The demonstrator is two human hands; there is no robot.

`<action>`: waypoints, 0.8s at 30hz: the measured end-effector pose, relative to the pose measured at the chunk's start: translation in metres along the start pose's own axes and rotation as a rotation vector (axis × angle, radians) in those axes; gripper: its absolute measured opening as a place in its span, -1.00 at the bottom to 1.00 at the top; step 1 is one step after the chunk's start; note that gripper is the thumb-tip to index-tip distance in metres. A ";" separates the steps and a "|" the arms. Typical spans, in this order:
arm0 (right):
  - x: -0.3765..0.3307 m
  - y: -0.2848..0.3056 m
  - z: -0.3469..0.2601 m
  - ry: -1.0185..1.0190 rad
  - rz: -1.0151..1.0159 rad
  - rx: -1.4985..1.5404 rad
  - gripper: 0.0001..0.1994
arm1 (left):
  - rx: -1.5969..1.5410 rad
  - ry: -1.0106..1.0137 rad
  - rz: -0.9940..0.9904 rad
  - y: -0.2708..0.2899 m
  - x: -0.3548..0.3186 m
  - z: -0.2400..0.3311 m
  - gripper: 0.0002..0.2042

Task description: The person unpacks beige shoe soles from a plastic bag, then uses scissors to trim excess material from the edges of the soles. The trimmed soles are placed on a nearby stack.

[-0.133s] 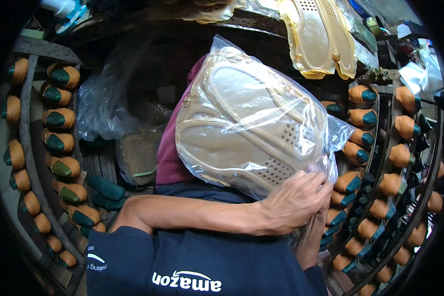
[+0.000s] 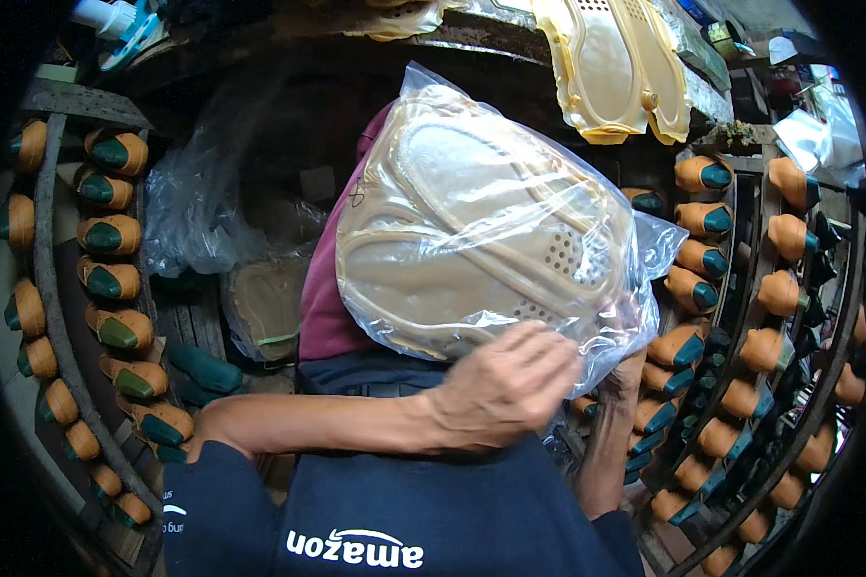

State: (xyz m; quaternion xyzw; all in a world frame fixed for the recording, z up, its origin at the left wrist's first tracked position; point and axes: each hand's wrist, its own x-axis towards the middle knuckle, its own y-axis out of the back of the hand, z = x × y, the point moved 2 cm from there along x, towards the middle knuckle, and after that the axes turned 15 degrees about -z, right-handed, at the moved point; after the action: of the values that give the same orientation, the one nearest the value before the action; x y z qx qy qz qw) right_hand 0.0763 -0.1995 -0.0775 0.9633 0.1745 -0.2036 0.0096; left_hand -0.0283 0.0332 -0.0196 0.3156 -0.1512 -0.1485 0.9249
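A clear plastic bag (image 2: 659, 252) lies across my lap with beige moulded shoe soles (image 2: 433, 264) inside. The soles carry raised outlines and clusters of small holes. At the bag's lower right, my right hand (image 2: 627, 373) grips the gathered plastic, its fingertips partly hidden by the film. My left hand (image 2: 515, 380) is over the bag's lower edge, fingers bent and smeared by motion. Whether it touches the plastic is hard to make out. Maroon cloth (image 2: 325, 308) shows under the bag's left side.
Wooden racks on both sides hold rows of orange-brown shoes (image 2: 111, 234) with green toes. More yellowish sole sheets (image 2: 606, 72) hang over the bench edge at the far right. Crumpled clear plastic (image 2: 197, 207) and another bagged sole pack (image 2: 265, 298) are at the left.
My left hand has moved left, away from my right hand, baring more of the bag's lower right corner. My right hand stays at the bag's edge.
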 end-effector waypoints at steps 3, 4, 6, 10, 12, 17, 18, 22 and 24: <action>0.006 0.002 -0.004 0.002 0.055 0.008 -0.76 | 0.169 0.219 0.012 0.017 -0.042 -0.031 -0.58; 0.007 0.001 -0.005 -0.014 0.106 -0.022 -0.77 | 0.282 0.311 -0.033 0.028 -0.054 -0.048 -0.51; 0.011 -0.005 -0.013 0.091 0.056 -0.105 -0.79 | 0.402 0.459 -0.114 0.049 -0.070 -0.073 -0.38; 0.018 -0.006 -0.030 0.276 0.042 -0.155 -0.79 | 0.272 0.556 -0.167 0.062 -0.075 -0.086 -0.11; 0.022 0.007 -0.031 0.344 0.045 0.040 -0.84 | 0.207 0.574 -0.135 0.063 -0.073 -0.085 0.00; 0.019 0.059 0.018 0.205 0.231 0.085 -0.89 | 0.205 0.594 -0.098 0.066 -0.074 -0.092 -0.10; 0.021 0.062 0.032 0.193 0.220 0.123 -0.86 | 0.220 0.589 -0.117 0.068 -0.073 -0.093 -0.13; 0.017 0.055 0.039 0.129 0.216 0.440 -0.73 | 0.190 0.600 -0.177 0.090 -0.060 -0.099 -0.25; 0.005 0.047 0.015 0.130 0.117 0.557 -0.64 | 0.321 0.596 -0.199 0.100 -0.042 -0.085 -0.27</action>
State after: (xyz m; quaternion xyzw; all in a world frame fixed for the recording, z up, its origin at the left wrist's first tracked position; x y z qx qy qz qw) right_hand 0.0911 -0.2433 -0.0956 0.9484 0.0564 -0.1804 -0.2547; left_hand -0.0163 0.1705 -0.0285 0.4998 0.1355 -0.1138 0.8479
